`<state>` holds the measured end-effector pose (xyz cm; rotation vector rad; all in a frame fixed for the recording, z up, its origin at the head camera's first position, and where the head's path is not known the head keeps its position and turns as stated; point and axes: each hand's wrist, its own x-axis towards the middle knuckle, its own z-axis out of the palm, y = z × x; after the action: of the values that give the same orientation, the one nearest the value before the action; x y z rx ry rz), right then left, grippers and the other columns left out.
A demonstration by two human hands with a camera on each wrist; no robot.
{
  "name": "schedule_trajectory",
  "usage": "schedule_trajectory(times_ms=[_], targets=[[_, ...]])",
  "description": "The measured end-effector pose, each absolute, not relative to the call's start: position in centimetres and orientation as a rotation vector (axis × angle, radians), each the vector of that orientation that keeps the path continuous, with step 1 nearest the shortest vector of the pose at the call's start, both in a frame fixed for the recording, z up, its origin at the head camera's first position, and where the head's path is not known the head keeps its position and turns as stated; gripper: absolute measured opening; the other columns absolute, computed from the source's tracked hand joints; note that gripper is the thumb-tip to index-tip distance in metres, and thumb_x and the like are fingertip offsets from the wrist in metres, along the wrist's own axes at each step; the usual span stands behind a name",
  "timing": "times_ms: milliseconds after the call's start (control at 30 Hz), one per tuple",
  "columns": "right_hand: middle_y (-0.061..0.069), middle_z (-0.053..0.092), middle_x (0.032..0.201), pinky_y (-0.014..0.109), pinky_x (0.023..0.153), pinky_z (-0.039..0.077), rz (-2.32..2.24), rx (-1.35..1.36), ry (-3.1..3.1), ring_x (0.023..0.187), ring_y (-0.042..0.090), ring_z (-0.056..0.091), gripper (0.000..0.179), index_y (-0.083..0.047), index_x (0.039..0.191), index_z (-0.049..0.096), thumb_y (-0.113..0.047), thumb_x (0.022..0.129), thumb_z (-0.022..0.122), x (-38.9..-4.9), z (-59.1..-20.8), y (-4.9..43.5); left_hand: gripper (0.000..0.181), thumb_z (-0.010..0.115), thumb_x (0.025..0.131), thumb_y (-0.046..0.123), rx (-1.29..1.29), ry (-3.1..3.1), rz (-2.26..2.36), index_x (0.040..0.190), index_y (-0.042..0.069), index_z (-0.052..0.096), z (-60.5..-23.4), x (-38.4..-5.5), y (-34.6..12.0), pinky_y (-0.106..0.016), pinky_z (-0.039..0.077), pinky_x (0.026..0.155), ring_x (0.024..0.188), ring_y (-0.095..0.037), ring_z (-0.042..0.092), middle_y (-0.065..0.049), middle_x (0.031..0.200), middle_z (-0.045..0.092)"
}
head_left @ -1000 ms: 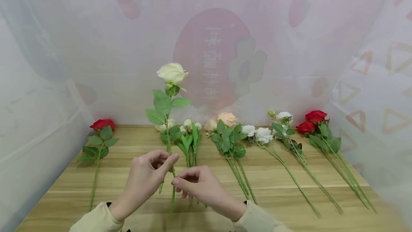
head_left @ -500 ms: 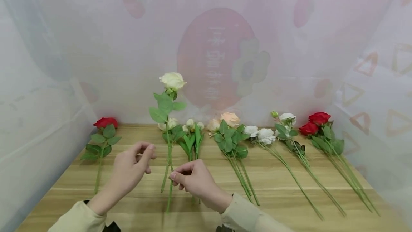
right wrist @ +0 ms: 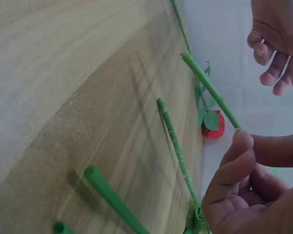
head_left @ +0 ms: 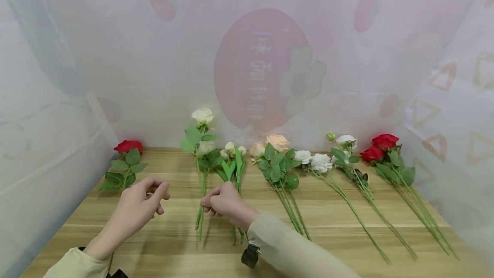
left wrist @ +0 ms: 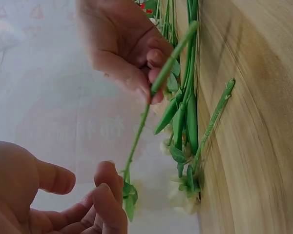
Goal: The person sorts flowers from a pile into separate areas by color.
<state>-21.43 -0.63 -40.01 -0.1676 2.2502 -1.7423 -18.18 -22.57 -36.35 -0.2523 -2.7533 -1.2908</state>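
My right hand (head_left: 225, 202) pinches the green stem of a cream rose (head_left: 202, 116) between thumb and fingertips. The rose stands almost upright, its bloom above the table's back edge, its stem end angled up off the wood in the right wrist view. Behind it lies another cream rose (head_left: 206, 148), partly covered by the held one's leaves. My left hand (head_left: 140, 200) hovers to the left of the stem, fingers loosely bent around nothing; in the left wrist view a gap shows between its thumb and fingers. Just right of the right hand lie white tulips (head_left: 229, 147).
A red rose (head_left: 128, 146) lies at the left. To the right, in a row, are peach roses (head_left: 277, 143), white flowers (head_left: 320, 163) and red roses (head_left: 385, 141), stems pointing toward me. Pale printed cloth (head_left: 173, 55) walls in the wooden table (head_left: 170, 243).
My left hand has let go of the stem and drawn back left. My right hand has carried the cream rose lower and further forward, over the cream rose lying there.
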Motion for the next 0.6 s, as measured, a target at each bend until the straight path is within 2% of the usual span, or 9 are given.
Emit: schedule_trajectory(times_ms=[200,400,600], targets=[[0.013,0.066,0.063,0.026,0.045,0.037,-1.654,-0.135,2.312,0.046,0.015,0.052,0.033,0.002,0.059,0.064,0.001,0.092,0.065,-21.5,-40.6,-2.0,0.04,0.049,0.104,0.04,-0.252,-2.774,-1.284,0.113,0.003,0.061,-36.4,-18.2,-22.7,-0.03,0.048,0.055,0.064,-0.019,0.064,-0.002,0.088,0.065],[0.014,0.062,0.056,0.025,0.041,0.033,-1.612,-0.156,2.31,0.043,0.014,0.049,0.029,0.006,0.062,0.068,0.003,0.091,0.065,-21.3,-40.6,-2.2,0.041,0.049,0.104,0.039,-0.255,-2.797,-1.262,0.114,0.002,0.062,-36.5,-18.3,-22.7,-0.03,0.047,0.054,0.063,-0.017,0.064,-0.001,0.087,0.065],[0.012,0.063,0.054,0.022,0.039,0.038,-1.545,-0.139,2.312,0.04,0.012,0.05,0.029,0.003,0.059,0.068,0.0,0.088,0.07,-21.0,-40.5,-2.9,0.043,0.05,0.103,0.041,-0.238,-2.831,-1.273,0.115,0.002,0.062,-36.7,-18.6,-22.6,-0.031,0.046,0.054,0.065,-0.018,0.064,-0.001,0.088,0.065]])
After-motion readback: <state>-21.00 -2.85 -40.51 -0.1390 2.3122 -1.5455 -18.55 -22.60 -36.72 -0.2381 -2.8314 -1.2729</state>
